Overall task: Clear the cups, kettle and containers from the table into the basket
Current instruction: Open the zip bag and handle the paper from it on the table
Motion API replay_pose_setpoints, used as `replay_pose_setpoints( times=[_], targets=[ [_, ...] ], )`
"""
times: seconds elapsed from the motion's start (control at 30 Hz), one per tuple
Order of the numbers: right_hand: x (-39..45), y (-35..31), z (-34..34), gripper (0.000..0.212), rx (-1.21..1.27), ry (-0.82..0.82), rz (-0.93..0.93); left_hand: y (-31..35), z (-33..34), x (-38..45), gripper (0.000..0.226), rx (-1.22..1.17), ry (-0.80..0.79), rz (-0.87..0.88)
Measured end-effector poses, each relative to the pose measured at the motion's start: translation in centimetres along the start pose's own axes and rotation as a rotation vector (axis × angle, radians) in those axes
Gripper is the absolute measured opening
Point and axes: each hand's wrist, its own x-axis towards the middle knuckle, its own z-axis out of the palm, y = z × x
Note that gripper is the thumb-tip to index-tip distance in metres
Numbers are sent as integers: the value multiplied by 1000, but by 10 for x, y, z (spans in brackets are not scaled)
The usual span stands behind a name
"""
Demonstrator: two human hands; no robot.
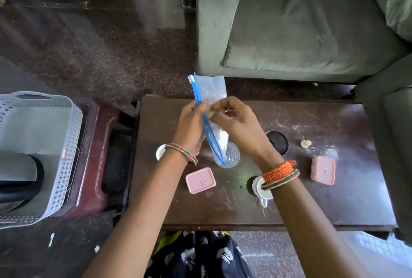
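Both hands (214, 119) on zip bag (211, 93)

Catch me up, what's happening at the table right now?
A person holds a clear zip bag with a blue seal in both hands, left hand and right hand, its lower corner dipping into a clear glass cup. Two pink lidded containers, a black cup and white cups are on the table. The kettle already sits in the basket.
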Motion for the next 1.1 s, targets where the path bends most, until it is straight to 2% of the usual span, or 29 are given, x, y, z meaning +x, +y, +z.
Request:
replay_pose_setpoints(
  times=[0.03, 0.13, 0.27, 0.37, 0.47, 0.5, 0.57, 0.63, 0.7, 0.8, 0.93, 1.0, 1.1],
  targets=[
    [1, 0, -2, 18, 1, 13, 6, 0, -1, -1, 24, -2, -26, -11],
    [3, 3, -1, 18, -248, 75, -98, 0, -2, -4, 27, -17, -63, -35],
    [-1, 4, 4, 15, -431, 124, -222, 3, -5, -10, 29, 14, -92, -29],
    [-4, 1, 7, 14, -502, 193, -251, -1, -7, -9, 28, 126, -8, 6],
    [-4, -1, 3, 12, -356, 275, -175, -2, -11, -8, 26, 249, 126, 82],
    [-3, 0, -1, 9, -333, 309, -151, 0, -12, -10, 26, 303, 162, 124],
    [-4, 1, -8, 6, -339, 358, -123, 7, -15, -16, 26, 596, 251, 300],
    [-4, 3, -12, 13, -354, 367, -121, 6, -22, -18, 25, 878, 340, 491],
    [-5, 4, -12, 23, -395, 353, -156, 3, -24, -18, 24, 990, 392, 551],
    [-9, 7, -7, 32, -523, 337, -220, -1, -22, -19, 19, 991, 425, 558],
    [-16, 10, 1, 27, -828, 350, -315, 0, -16, -23, 12, 936, 388, 557],
    [-16, 7, 4, 23, -810, 273, -278, -2, -15, -23, 9, 919, 369, 529],
    [-19, -6, 5, 26, -602, 196, -152, -6, -15, -22, 8, 892, 343, 494]
  ],
)
